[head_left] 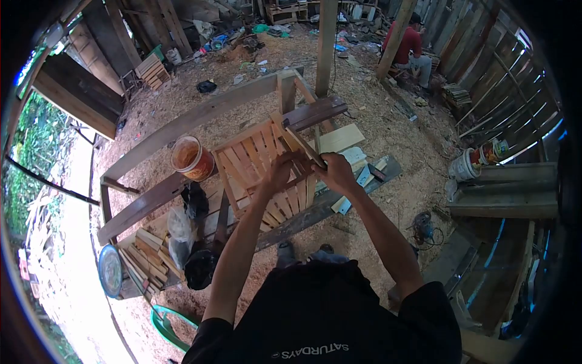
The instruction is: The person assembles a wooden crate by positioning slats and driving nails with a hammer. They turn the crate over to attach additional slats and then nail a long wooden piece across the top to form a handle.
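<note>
Both hands are over a slatted wooden chair frame (pixel 260 151) that rests on a low workbench (pixel 279 233). My right hand (pixel 335 172) is closed round the near end of a thin wooden strip (pixel 303 144), which slants up and left toward the chair's top corner. My left hand (pixel 284 171) is beside it, fingers bent at the chair's slats; what it holds, if anything, is too small to tell. Just beyond the hands, a dark brown board (pixel 315 112) lies across. A pale flat board (pixel 339 138) lies to the right of the strip.
A red bucket (pixel 194 159) stands left of the chair. Wood offcuts (pixel 145 258) and a black container (pixel 200 269) are at lower left. A power tool (pixel 424 227) lies on the ground at right. A person in a red shirt (pixel 407 45) sits at the back right, near a post (pixel 326 48).
</note>
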The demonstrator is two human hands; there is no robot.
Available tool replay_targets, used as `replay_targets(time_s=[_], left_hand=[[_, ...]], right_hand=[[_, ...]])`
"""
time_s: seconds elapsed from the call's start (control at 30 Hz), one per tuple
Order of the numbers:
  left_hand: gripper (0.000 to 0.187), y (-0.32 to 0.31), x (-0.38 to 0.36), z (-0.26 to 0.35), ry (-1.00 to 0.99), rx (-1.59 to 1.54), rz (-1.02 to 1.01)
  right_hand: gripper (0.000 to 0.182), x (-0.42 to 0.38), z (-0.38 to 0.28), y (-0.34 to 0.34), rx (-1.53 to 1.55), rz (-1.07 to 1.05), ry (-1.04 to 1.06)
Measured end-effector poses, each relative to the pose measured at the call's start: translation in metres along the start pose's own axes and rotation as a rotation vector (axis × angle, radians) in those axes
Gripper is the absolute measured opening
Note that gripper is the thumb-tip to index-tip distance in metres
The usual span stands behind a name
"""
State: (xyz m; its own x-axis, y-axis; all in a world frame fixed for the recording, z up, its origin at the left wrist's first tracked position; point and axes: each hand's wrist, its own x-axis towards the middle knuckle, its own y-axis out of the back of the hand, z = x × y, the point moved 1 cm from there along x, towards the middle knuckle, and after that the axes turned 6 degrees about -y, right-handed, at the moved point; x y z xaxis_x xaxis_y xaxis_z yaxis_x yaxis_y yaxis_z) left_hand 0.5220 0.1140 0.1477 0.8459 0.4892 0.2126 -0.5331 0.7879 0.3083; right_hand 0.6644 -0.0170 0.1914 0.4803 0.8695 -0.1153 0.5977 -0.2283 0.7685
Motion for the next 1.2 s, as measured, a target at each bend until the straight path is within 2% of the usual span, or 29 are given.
replay_targets(time_s=[0.1,0.2,0.3,0.4,0.5,0.6,0.77,0.87,0.97,1.07,1.2], left_hand=[[0.03,0.005,0.003,0.006,0.096,0.043,0.012],[0.03,0.008,0.003,0.02,0.099,0.144,-0.032],[0.033,0.007,0.003,-0.001,0.012,0.117,0.013],[0.028,0.004,0.003,-0.002,0.015,0.122,0.043],[0.026,-0.001,-0.001,0.008,-0.272,0.396,-0.055],[0.026,-0.015,-0.006,0.009,-0.095,0.362,0.148],[0.016,-0.021,-0.009,0.023,-0.075,0.292,0.125],[0.015,-0.018,-0.011,0.029,-0.048,0.28,0.097],[0.018,-0.019,-0.01,0.024,-0.097,0.268,0.115],[0.02,-0.019,-0.011,0.023,-0.123,0.289,0.144],[0.021,-0.02,-0.01,0.016,-0.111,0.241,0.141]], right_hand=[[0.026,0.002,0.005,-0.003,-0.011,0.028,0.044],[0.027,0.002,0.006,-0.004,-0.013,0.064,0.074],[0.028,0.0,0.005,-0.003,-0.027,0.089,0.115],[0.028,0.0,0.006,-0.004,-0.038,0.099,0.155],[0.027,-0.002,0.003,0.0,-0.05,0.096,0.153],[0.025,-0.001,0.004,-0.004,-0.031,0.117,0.167],[0.026,0.008,0.012,-0.015,-0.03,0.191,0.274],[0.027,0.0,-0.007,-0.002,0.0,0.154,0.25],[0.027,0.014,0.008,-0.015,0.057,0.116,0.182],[0.028,0.004,-0.001,0.0,0.164,-0.06,0.074],[0.023,0.009,0.012,-0.013,0.057,0.08,0.146]])
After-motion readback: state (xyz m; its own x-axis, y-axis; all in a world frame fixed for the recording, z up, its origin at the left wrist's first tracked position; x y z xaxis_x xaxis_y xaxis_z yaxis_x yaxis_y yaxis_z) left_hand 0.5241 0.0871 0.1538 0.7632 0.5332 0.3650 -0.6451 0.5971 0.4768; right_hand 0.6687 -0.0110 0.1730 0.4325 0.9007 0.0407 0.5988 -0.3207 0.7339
